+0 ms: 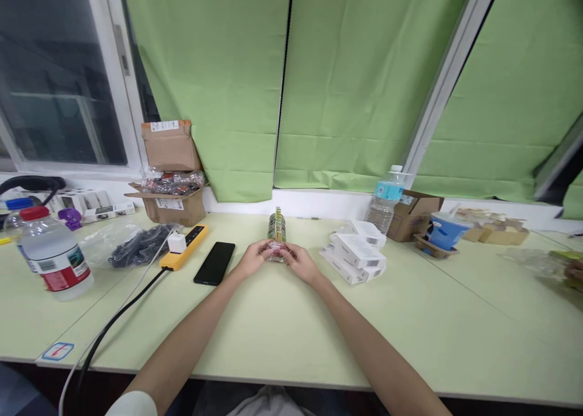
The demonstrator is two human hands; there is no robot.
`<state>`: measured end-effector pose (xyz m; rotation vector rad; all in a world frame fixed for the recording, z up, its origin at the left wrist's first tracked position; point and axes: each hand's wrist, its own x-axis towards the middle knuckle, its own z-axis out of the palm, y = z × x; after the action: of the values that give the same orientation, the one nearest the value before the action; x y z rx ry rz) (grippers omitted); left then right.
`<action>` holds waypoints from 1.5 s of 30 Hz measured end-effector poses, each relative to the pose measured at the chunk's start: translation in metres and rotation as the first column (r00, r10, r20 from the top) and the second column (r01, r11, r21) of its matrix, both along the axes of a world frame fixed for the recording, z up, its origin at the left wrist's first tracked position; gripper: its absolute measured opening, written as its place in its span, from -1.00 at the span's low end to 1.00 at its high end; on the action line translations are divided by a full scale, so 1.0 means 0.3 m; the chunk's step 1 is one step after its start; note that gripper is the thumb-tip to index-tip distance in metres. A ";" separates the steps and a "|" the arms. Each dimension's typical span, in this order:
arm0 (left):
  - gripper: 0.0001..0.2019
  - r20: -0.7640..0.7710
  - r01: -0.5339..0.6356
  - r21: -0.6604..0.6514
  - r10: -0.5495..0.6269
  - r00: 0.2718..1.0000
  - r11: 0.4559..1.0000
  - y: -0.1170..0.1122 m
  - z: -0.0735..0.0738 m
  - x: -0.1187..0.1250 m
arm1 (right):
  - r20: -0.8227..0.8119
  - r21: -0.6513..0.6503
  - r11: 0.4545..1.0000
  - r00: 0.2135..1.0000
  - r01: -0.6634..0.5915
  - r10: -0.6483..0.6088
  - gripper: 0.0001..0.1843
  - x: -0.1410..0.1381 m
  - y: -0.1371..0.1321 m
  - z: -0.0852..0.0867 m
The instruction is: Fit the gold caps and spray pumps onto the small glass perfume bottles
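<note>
A small, shiny, see-through object (277, 226) with green and yellow parts and a narrow yellow tip is at the middle of the table; I cannot make out its kind. My left hand (255, 257) is closed on the near left side of it. On the near right side, my right hand (300, 263) grips it too, with the thumbs close together over a pinkish part. The fingers hide some of its near end. To the left of my hands lies a black phone (215, 263). Several white boxes (357, 252) are piled to the right.
A yellow power strip (194, 246) with a white plug and cables is on the left, near a large red-capped bottle (54, 255). Cardboard boxes (175, 203) stand by the window. At right are a water bottle (385, 200) and a blue cup (445, 231).
</note>
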<state>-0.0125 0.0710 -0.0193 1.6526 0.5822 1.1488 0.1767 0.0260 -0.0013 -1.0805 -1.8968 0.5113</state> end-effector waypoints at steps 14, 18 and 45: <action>-0.65 0.009 -0.104 -0.089 0.106 0.994 0.991 0.015 -0.015 0.007 | -0.115 -0.091 0.994 0.991 0.062 -0.072 -0.46 0.013 0.052 -0.065; -0.61 0.009 -0.080 -0.053 0.081 0.997 0.995 0.007 -0.006 0.003 | -0.109 -0.055 0.998 0.993 0.036 -0.042 -0.49 0.013 0.044 -0.063; -0.39 -0.208 -0.255 0.597 0.453 0.867 0.761 -0.016 0.017 0.044 | -0.229 -0.104 0.958 0.931 0.268 -0.285 -0.52 0.121 0.107 -0.089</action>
<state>0.0006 0.0661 -0.0141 2.3504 0.8788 1.4083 0.2131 0.0581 -0.0279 -1.2486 -1.4946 0.5251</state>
